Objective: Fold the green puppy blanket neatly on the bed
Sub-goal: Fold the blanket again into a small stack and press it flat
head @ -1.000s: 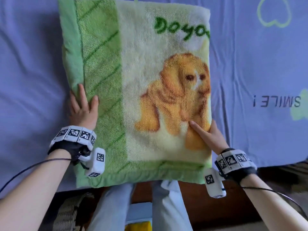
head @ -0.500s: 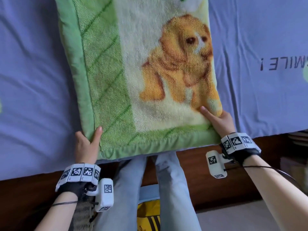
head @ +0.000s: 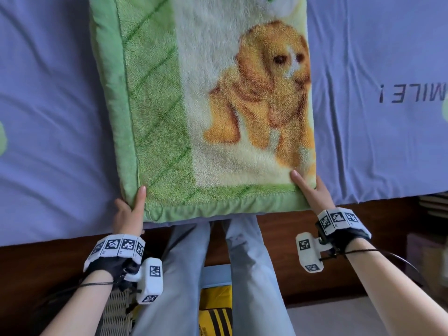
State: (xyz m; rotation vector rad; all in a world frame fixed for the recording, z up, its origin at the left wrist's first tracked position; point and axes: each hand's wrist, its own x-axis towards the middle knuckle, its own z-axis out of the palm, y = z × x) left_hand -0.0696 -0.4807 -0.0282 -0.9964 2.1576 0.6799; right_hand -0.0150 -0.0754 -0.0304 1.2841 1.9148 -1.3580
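This is looking like a bedroom in someone's home: a lilac sheet (head: 48, 98) printed with "SMILE" is covering a dark wooden bed (head: 36, 267). A fleecy puppy blanket (head: 206, 98) is lying on top, and a wicker basket (head: 116, 311) is sitting on the floor below.

Wicker basket (head: 116, 311), yellow bag (head: 215, 309)

— Where is room opening?
— Bare sheet (head: 48, 98) is stretching wide either side of the blanket (head: 155, 122).
— What is blocking?
— The blanket is covering the middle; the left hand (head: 129, 214) and right hand (head: 315, 194) are gripping its near corners.
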